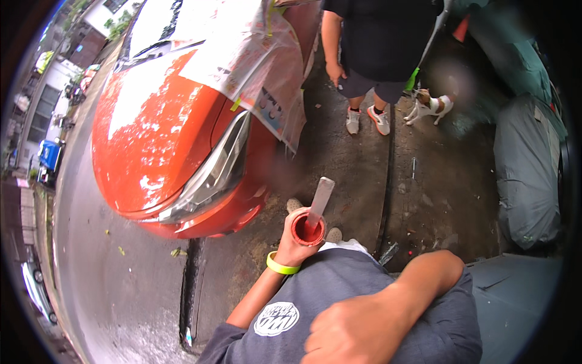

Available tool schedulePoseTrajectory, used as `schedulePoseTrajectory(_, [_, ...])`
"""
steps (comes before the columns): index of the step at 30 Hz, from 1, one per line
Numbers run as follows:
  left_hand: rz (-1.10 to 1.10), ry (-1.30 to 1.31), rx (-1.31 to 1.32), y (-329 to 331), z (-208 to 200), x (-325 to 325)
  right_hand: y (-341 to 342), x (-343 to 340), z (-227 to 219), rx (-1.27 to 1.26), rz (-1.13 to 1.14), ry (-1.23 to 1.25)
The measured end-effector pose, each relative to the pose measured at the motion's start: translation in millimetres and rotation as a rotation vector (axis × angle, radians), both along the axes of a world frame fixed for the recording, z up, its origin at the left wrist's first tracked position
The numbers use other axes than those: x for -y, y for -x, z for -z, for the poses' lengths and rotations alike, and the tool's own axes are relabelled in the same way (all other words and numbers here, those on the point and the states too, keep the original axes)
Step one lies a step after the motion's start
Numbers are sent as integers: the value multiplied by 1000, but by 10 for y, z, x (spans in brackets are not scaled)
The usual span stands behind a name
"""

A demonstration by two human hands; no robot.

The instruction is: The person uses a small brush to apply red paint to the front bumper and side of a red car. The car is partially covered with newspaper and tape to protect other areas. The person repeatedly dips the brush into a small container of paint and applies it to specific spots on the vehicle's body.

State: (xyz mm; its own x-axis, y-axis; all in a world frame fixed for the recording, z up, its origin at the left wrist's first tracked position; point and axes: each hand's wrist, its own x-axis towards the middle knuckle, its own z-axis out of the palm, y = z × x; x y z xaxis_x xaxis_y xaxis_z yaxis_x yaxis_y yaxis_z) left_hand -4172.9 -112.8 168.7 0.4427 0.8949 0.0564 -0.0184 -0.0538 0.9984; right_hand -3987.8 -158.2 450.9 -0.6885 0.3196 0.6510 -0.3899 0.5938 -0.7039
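Note:
My left hand point(293, 242), with a yellow-green band at the wrist, is wrapped round a small can point(297, 227) of red paint in front of my body. A flat, pale stirring stick point(322, 197) stands tilted in the can, its lower end reddened. Bent across my chest, my right hand point(354, 330) shows its back near the lower edge; its fingers run out of the picture, so what they hold, if anything, is hidden. Ahead to the left is a glossy orange-red car point(145, 139), partly covered with masking paper point(239, 51) fixed by green tape.
A person point(376, 42) in a dark shirt and shorts stands ahead, beside a white and brown dog point(435, 107). Something under a grey cover point(526, 176) stands at the right. Dark grooves point(190, 291) run along the wet concrete floor. A street lies far left.

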Motion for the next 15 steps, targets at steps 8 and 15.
schedulePoseTrajectory(8, [39, -173, -9, -92, -65, -32, -1459, 429, 1085, -288, 951, 499])
schedulePoseTrajectory(15, [138, -178, -15, -56, -154, -51, -1940, 1191, 4536, 76, 1613, 1628])
